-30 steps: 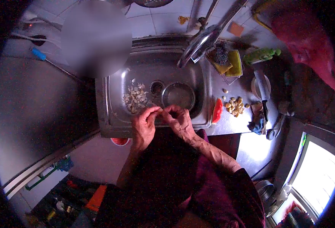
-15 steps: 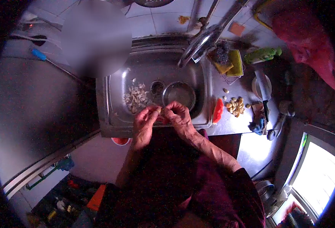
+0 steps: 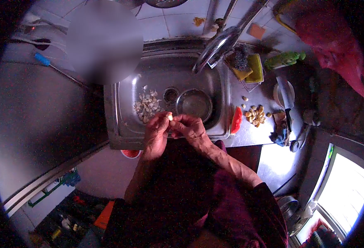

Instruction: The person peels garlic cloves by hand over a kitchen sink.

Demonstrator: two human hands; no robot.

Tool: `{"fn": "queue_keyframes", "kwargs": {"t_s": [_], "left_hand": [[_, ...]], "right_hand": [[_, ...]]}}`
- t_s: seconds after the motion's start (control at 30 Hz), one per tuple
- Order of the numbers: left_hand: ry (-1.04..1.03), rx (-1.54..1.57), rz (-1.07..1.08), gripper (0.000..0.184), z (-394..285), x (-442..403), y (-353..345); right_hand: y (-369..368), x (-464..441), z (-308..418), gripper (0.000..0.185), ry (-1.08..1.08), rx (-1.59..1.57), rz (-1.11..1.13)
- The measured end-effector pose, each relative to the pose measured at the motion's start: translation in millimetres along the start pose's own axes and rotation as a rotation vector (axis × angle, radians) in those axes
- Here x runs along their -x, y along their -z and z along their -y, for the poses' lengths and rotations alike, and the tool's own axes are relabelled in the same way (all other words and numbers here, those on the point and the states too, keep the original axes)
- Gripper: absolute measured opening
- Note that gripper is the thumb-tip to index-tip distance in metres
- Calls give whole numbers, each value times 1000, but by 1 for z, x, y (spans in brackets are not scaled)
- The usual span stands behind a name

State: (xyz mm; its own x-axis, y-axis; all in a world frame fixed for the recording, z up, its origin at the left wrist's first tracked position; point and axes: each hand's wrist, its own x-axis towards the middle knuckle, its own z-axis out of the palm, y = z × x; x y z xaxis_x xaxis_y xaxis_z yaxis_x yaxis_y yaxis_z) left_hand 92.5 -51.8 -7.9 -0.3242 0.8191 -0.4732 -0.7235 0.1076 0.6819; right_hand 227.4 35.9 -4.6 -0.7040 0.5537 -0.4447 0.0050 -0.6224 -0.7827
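Over the front of the sink, my left hand (image 3: 156,129) pinches a pale garlic clove (image 3: 170,117) between thumb and fingers. My right hand (image 3: 191,126) is closed in a pinch against the same clove, its fingertips meeting those of the left. Beyond the left hand, a scatter of garlic skins (image 3: 147,106) lies on the sink floor. Just past the right hand a round metal bowl (image 3: 208,108) stands in the sink. Several peeled garlic cloves (image 3: 256,116) are heaped on the counter to the right.
A red-fleshed slice, seemingly watermelon (image 3: 236,120), lies at the sink's right edge. A knife (image 3: 287,97) rests across a white bowl. The faucet (image 3: 217,49) reaches over the sink's back right, near a sponge rack (image 3: 254,70). A green bottle (image 3: 284,60) lies behind.
My hands have come closer together and turned slightly. The garlic clove now shows plainly at the left fingertips, and the right fingers have curled in beside it.
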Motion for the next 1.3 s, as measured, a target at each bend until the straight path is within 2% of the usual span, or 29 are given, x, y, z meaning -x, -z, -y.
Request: {"fn": "queue_keyframes", "kwargs": {"t_s": [0.17,0.23,0.37,0.43,0.47,0.57,0.67,0.83,0.9,1.0,1.07,1.3], "left_hand": [[13,-55,-46,23,3,-2,0],[-104,-230,-105,23,2,-1,-4],[-172,-386,-67,22,-7,4,-9],[-256,-650,-94,21,-10,6,-14],[-257,-649,-96,21,-13,7,-17],[-233,-687,-170,20,-15,7,-19],[-242,-505,-214,20,-10,6,-15],[-246,-646,-251,19,-15,10,-22],[-247,-613,-265,18,-12,9,-23],[-256,-602,-263,17,-12,8,-23],[-259,-625,-245,16,-12,8,-22],[-256,-782,-176,18,-6,6,-12]], "right_hand": [[5,-1,-7,20,-21,-79,-60],[3,2,0,18,-16,-62,-68],[5,2,1,17,10,71,-77],[8,3,-1,16,67,117,-60],[8,3,-1,15,123,162,-41],[6,4,3,16,73,178,-14],[2,4,6,21,72,272,-49],[2,4,1,19,81,149,-60],[3,5,3,19,85,146,-56],[5,5,-1,18,140,248,-44],[9,1,-16,14,296,267,-60],[2,10,11,9,405,602,-148]]}}
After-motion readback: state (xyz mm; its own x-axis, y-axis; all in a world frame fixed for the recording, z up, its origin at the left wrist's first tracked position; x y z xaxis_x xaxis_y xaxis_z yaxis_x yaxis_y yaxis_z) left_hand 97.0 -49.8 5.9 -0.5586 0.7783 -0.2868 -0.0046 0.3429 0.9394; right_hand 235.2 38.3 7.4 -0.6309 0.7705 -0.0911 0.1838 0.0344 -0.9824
